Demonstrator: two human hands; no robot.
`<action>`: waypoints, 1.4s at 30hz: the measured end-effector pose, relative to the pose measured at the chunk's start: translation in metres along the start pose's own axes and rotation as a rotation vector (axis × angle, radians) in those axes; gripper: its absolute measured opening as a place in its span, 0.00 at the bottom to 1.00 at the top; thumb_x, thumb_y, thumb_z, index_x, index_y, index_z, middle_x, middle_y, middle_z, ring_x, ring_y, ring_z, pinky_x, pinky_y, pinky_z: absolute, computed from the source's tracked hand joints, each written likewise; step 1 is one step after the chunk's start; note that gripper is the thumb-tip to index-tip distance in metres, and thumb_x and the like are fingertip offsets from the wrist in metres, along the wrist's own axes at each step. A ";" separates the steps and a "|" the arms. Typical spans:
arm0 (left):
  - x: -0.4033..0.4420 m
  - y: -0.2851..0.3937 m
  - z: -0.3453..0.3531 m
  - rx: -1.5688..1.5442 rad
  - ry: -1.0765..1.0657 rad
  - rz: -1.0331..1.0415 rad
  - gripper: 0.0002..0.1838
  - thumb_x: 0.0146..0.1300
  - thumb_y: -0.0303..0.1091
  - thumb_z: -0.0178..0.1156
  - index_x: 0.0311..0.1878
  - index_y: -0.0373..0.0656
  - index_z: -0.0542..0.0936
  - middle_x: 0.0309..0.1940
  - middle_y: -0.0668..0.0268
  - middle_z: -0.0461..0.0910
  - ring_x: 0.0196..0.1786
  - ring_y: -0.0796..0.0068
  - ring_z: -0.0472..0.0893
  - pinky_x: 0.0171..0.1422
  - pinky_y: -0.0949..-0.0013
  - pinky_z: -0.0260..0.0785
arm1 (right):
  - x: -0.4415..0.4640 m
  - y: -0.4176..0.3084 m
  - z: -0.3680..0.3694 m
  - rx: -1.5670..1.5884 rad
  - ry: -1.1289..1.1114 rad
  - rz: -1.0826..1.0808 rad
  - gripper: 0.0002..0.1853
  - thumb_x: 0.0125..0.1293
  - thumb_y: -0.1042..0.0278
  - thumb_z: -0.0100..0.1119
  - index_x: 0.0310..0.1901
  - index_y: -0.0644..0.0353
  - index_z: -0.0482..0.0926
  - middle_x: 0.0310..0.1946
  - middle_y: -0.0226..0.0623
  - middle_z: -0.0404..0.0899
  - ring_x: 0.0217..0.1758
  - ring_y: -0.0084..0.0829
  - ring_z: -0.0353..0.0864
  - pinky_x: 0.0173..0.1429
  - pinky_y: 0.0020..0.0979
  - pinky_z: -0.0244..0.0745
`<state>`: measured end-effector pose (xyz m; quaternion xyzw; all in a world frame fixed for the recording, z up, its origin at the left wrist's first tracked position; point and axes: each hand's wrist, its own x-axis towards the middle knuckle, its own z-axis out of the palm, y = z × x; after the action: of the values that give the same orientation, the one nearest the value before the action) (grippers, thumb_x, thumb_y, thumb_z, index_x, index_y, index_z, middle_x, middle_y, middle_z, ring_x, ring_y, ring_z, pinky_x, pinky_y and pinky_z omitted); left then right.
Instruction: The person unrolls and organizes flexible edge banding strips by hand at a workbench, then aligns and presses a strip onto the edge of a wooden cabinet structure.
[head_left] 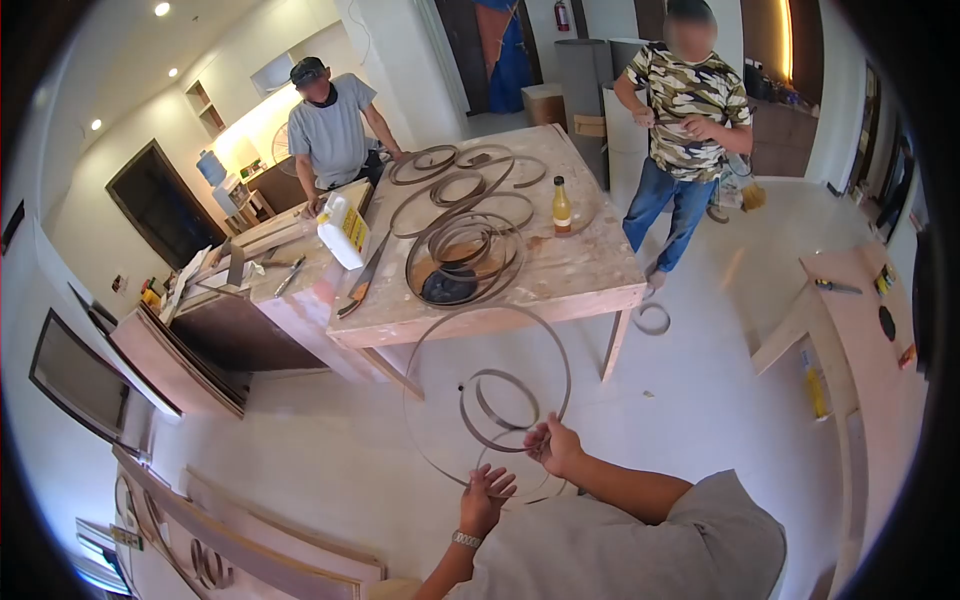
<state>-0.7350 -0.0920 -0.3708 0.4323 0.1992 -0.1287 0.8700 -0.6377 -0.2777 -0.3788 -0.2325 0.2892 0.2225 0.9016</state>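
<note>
A long brown edge-banding strip (568, 362) hangs in loose loops in front of me, in the air before the worktable. My right hand (553, 446) is closed on it at the lower right of the coil, pinching it between the fingers. Lower and to the left, my left hand (486, 497) has its fingers stretched out and slightly apart beside the strip's lower loop. Whether its palm touches the strip I cannot tell. A wristwatch (466, 539) is on the left wrist.
On the wooden worktable (590, 285) lie several coiled strips (468, 187), a handsaw (364, 282), a white jug (343, 232) and a yellow bottle (561, 208). Two people stand beyond it, one handling a strip. Wooden panels (250, 525) lie at lower left; another bench (850, 285) stands right.
</note>
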 end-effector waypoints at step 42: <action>-0.026 0.053 0.052 1.233 0.167 0.554 0.20 0.59 0.38 0.63 0.52 0.40 0.74 0.42 0.51 0.80 0.46 0.49 0.80 0.48 0.54 0.72 | -0.028 -0.002 0.037 -0.469 -0.534 0.176 0.20 0.64 0.81 0.53 0.57 0.52 0.70 0.55 0.39 0.76 0.59 0.38 0.75 0.60 0.46 0.72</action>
<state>-0.7252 -0.1008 -0.2936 0.8926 0.0378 0.0427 0.4472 -0.6419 -0.2660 -0.3339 -0.3407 0.0038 0.4124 0.8449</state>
